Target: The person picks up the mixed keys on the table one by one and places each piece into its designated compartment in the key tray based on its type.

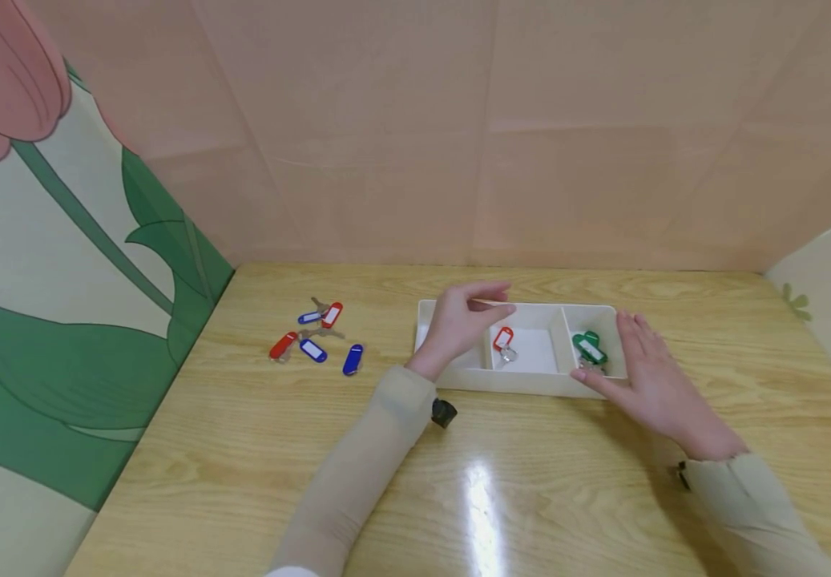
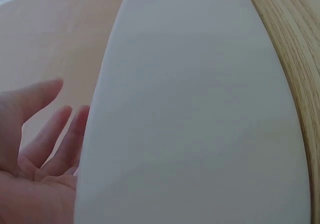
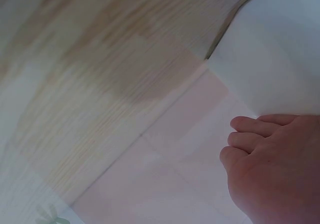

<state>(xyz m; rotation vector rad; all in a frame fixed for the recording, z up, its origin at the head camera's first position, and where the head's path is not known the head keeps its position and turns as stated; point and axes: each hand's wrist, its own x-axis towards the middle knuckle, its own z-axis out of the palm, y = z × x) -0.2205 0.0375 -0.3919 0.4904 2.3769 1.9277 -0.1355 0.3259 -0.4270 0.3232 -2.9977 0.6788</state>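
A white three-compartment tray (image 1: 516, 382) lies on the table, its long side facing me. Over its left part hovers my left hand (image 1: 458, 322), thumb and fingers apart, nothing between them; the left wrist view shows those fingers (image 2: 50, 139) beyond the tray's white wall (image 2: 190, 108). My right hand (image 1: 656, 385) rests against the tray's right end, fingers along the end wall and thumb at the front rim. A red key tag (image 1: 503, 338) with a ring lies in the middle compartment. Green key tags (image 1: 590, 348) lie in the right one. My left hand partly hides the left compartment.
Left of the tray, several keys with tags lie loose on the table (image 1: 242, 449): red tags (image 1: 284, 345) and blue tags (image 1: 353, 360). A pink cloth backdrop (image 1: 473, 160) rises behind the table, and a flower-patterned panel (image 1: 62, 369) stands at the left.
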